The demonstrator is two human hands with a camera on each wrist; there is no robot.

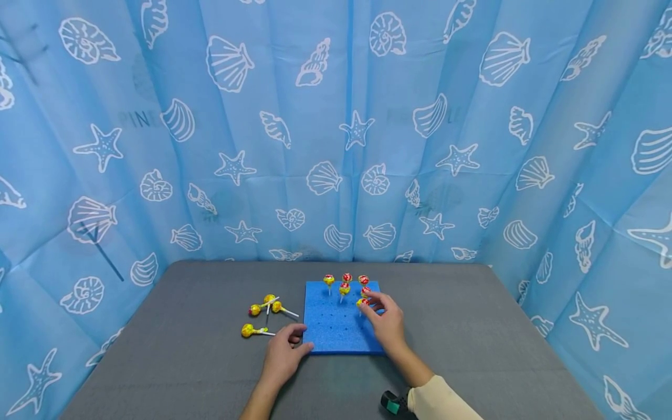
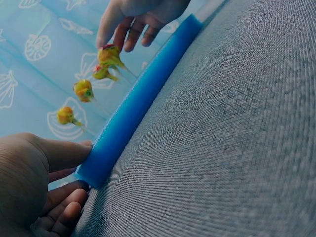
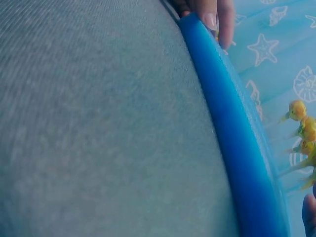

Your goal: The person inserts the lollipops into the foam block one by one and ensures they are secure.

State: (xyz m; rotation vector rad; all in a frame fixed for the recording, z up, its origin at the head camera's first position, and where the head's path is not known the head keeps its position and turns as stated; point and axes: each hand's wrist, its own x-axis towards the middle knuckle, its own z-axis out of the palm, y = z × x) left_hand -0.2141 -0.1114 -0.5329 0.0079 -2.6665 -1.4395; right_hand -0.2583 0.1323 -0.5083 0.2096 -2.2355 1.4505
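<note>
A blue foam board point(image 1: 325, 341) dotted with small holes lies on the grey table. Several yellow-and-red wrapped lollipops point(image 1: 343, 289) stand upright on their sticks in its far part. My right hand point(image 1: 389, 326) reaches over the board's right side, thumb and forefinger pinching the head of the nearest lollipop point(image 2: 109, 55). At the near left corner, my left hand point(image 1: 282, 357) grips the board's edge; in the left wrist view its thumb point(image 2: 74, 154) lies along the upper edge, with the other fingers lower down at the side.
Several loose lollipops point(image 1: 248, 331) lie on the grey tabletop point(image 1: 210, 373), left of the board. A black strap-like device with a green patch point(image 1: 391, 403) shows beside the right sleeve point(image 1: 441, 399). Behind the table hangs a blue curtain point(image 1: 294, 175) printed with shells and starfish.
</note>
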